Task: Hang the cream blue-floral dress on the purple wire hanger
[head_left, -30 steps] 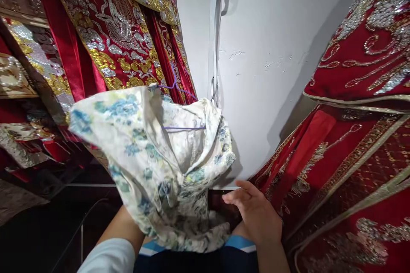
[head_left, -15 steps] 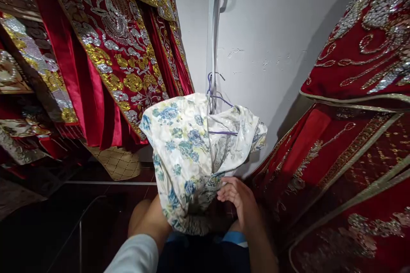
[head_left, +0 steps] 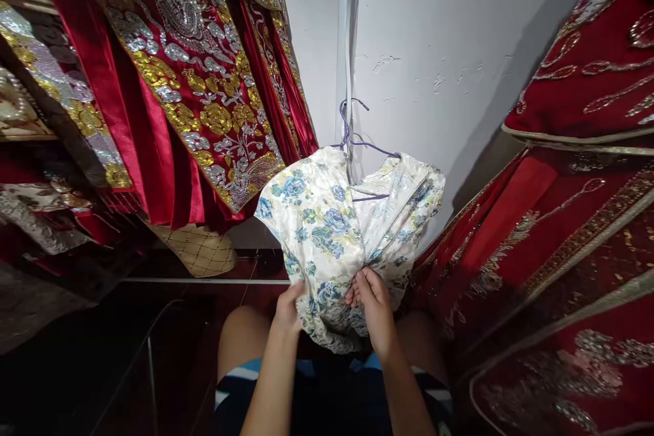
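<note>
A white blouse (head_left: 327,218) with blue and yellow-green flowers hangs in front of me on a purple hanger (head_left: 375,145). Its V neck is on the right half, and the gathered hem sits over my lap. At the blouse's left edge, my left hand (head_left: 289,306) is closed on the cloth, thumb in front and the other fingers hidden behind. My right hand (head_left: 374,300) is closed too, its curled fingers pinching the front just below the point of the neckline.
Red costumes with gold and silver embroidery (head_left: 217,116) hang at the left. Another red beaded garment (head_left: 577,218) fills the right side. Behind the hanger is a white wall (head_left: 434,27) with a narrow strap (head_left: 350,27) running down it. Dark tiles (head_left: 245,289) form the floor.
My left hand has come out from under the blouse to grip its left edge. The right hand has closed on the front. The blouse now hangs flatter, its neckline less pulled open.
</note>
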`<state>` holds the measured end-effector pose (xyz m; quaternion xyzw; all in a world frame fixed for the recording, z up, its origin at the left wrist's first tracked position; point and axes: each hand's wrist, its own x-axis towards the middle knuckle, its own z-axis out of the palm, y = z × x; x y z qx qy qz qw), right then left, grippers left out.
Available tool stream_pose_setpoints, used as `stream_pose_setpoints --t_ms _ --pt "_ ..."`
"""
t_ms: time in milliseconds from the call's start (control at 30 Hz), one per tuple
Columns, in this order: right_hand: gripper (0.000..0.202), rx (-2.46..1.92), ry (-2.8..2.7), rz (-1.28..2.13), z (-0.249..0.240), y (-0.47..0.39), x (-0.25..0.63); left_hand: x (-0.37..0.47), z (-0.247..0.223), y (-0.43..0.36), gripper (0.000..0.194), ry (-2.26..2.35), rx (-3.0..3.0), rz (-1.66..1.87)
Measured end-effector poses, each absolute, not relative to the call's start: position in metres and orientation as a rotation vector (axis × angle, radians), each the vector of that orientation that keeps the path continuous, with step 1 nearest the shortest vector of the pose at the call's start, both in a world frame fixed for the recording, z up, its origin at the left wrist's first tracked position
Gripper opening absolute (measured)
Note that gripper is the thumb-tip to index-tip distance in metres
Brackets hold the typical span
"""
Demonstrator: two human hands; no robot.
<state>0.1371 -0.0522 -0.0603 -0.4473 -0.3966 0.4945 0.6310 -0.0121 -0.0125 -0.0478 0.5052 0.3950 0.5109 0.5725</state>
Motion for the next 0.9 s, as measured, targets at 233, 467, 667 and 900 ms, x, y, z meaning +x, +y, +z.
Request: stream_pose_setpoints --t_ms 233,467,667,900 --pt "0.034 -1.063 -0.895 1.129 -0.054 -0.059 0.136 -0.018 -0.068 0.0 0.041 1.225 1.026 1.627" --pt "0.03 -1.164 -0.926 1.184 -0.043 -0.054 0.133 0.009 -0.078 -0.021 0.033 1.233 1.707 1.543" --pt "0.025 -1.226 -1.152 1.293 -0.009 -0.027 0.151 0.03 -0.072 -0.021 0.016 1.192 1.843 1.253" --pt "0.02 -0.973 -1.032 1.147 0.082 0.055 0.178 0.042 -0.075 -0.01 0.014 1.243 2.267 0.847"
